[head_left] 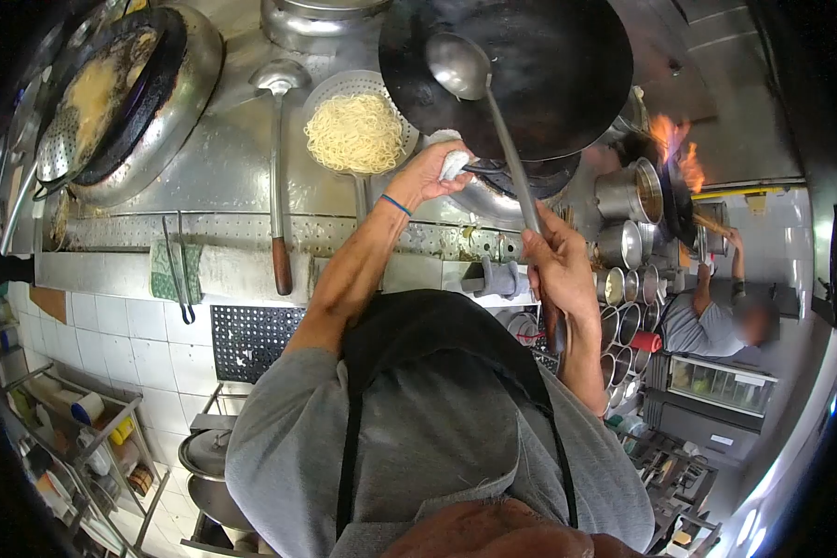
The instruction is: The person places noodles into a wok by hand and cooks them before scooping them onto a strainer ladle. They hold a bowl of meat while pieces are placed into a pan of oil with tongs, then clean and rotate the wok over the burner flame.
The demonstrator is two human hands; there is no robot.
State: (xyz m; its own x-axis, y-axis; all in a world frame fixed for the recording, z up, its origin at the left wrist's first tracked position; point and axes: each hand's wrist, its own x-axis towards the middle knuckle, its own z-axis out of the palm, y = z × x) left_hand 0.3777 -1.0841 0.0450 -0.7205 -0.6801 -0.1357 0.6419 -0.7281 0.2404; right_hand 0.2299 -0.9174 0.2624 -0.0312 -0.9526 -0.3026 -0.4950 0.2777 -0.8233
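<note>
My left hand (430,173) is closed on the handle of a large black wok (558,84), with a white cloth (455,165) between palm and handle. The wok is raised and tilted above the stove. In my right hand (561,263) is a long-handled ladle (458,66), its bowl over the wok's dark inner surface. Beside my left forearm, pale noodles (354,133) lie in a perforated strainer (342,82) on the steel counter. A second ladle (279,177) with a wooden grip rests farther left.
At far left, another wok (172,102) holds frothy oil and a skimmer (58,144). Tongs (182,270) hang on the counter's front edge. On the right, flames (676,149) rise near a co-worker (716,312) at a wok, beside several metal pots (628,192).
</note>
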